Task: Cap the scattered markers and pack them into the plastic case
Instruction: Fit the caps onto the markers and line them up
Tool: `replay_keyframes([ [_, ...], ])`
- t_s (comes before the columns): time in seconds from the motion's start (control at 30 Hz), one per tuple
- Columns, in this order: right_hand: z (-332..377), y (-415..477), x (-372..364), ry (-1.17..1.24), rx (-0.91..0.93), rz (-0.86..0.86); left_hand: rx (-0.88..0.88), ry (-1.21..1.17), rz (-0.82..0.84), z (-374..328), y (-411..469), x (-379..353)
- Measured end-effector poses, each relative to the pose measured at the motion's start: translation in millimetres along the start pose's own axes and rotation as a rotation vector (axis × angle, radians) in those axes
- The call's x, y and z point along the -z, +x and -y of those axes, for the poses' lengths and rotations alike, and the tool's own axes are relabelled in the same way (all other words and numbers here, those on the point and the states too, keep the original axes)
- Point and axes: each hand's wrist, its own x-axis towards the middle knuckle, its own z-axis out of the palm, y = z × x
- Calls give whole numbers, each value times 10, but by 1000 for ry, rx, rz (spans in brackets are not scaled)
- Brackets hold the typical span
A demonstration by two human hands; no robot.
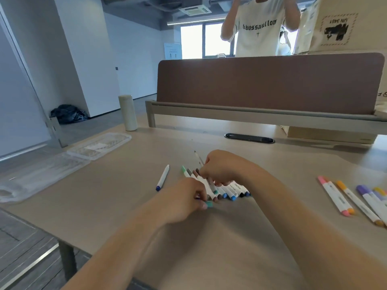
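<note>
Left hand [188, 195] pinched teal cap [209, 204]. Right hand [222, 166] gripped marker bunch [219, 188] at centre, likely steadying for capping. Case [62, 162] lay open at 9 o'clock, awaiting markers.

Both hands crowd the middle of the table [209, 237], the left hand [186, 197] and the right hand [222, 166] closed in over a tight bundle of markers [228, 190]; a lone blue-tipped marker [163, 178] lies just left of them, with bare table between it and the open plastic case [62, 160] at the far left edge; a second row of markers [356, 197] blocks the right side; behind, a cable slot [249, 138], a tall bottle [127, 113] and a brown divider panel [270, 82] close off the back; the near table lies bare.
</note>
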Motion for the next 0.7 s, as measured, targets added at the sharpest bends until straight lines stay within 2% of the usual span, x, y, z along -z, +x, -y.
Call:
replay_keyframes([
  [0.13,10,-9,-1,10,37,46,120,-229,-142,163,-29,198],
  [0.27,37,-51,-18,1,107,128,237,-706,-254,390,-58,321],
  [0.37,76,-98,-24,-47,160,134,295,-921,-330,518,-80,364],
  [0.5,127,-103,-54,-110,179,174,293,-1019,-336,605,-95,380],
  [0.7,128,-67,-102,-157,189,158,274,-995,-317,585,-96,389],
])
